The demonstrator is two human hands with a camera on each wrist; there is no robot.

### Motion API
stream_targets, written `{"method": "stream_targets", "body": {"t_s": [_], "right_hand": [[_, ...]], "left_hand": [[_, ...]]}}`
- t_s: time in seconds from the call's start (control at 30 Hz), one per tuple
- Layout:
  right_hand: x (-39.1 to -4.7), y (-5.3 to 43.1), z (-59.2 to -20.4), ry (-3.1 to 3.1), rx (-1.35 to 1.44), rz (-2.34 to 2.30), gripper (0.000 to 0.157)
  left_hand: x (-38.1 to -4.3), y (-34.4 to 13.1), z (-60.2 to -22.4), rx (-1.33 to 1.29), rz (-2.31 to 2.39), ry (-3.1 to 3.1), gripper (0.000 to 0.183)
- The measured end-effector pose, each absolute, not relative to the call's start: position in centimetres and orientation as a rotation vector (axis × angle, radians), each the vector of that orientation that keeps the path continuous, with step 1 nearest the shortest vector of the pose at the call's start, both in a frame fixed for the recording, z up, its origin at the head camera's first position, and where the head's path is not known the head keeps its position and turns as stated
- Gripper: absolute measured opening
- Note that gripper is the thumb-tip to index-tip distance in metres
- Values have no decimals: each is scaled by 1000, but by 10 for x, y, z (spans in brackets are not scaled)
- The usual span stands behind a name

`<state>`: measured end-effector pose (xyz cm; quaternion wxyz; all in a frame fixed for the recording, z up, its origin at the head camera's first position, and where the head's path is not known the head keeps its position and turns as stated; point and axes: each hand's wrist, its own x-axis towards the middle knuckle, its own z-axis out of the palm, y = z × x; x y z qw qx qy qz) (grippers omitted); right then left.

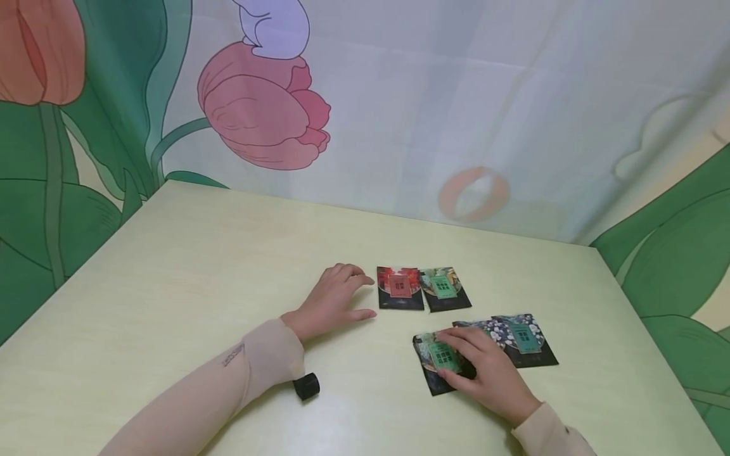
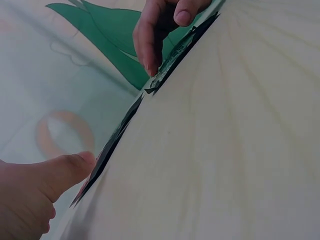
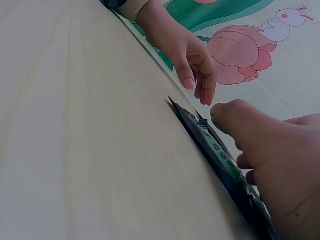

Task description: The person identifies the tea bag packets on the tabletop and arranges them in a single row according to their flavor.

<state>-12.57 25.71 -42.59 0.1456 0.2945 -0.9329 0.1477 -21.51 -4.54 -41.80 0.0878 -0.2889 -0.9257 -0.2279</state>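
Observation:
In the head view, my left hand (image 1: 333, 301) is just left of a red-and-black packet (image 1: 400, 288), its thumb and fingers spread apart and holding nothing. A green-labelled packet (image 1: 445, 289) lies against the red one's right side. Lower down, my right hand (image 1: 485, 370) is over another green-labelled packet (image 1: 433, 354), fingertips at its upper part and thumb near its lower part. That hand partly covers a floral packet (image 1: 473, 326), which a second floral packet (image 1: 523, 341) adjoins on the right. From the right wrist, the thumb (image 3: 235, 117) appears above the packets' edge.
A pale wooden table (image 1: 188, 266) carries all the packets. Near my left sleeve is a small black object (image 1: 308, 386), perhaps part of a wrist strap. Behind the table hangs a curtain (image 1: 388, 126) printed with tulips and leaves.

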Motion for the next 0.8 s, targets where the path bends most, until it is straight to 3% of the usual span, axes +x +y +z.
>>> {"method": "stream_targets", "body": {"t_s": [0.8], "right_hand": [[-126, 259, -427, -2738, 856, 418, 49]], "left_hand": [[-237, -15, -425, -892, -609, -2810, 60]]}}
